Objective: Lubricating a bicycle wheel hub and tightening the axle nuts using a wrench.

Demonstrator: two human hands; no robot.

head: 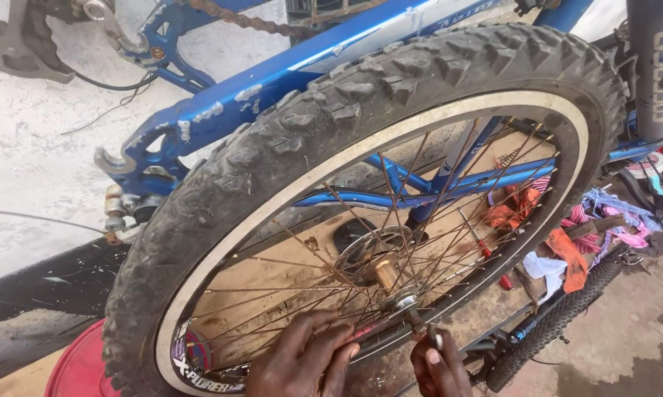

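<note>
A bicycle wheel with a knobby black tyre (324, 117) and a white rim (199, 287) fills the view, its spokes meeting at a rusty hub (386, 273). My left hand (302, 360) lies on the lower spokes, fingers closed on a thin dark tool pointing at the hub axle. My right hand (438, 367) sits just right of it, pinching a small metal part at the axle end (420, 323). Behind the wheel stands an upturned blue bicycle frame (273, 81).
A rusty chain (243, 20) runs along the frame's top. Colourful rags (567, 228) and a second tyre (559, 323) lie at the right. A red round lid (78, 364) sits at the lower left beside a black beam (45, 283) on a concrete floor.
</note>
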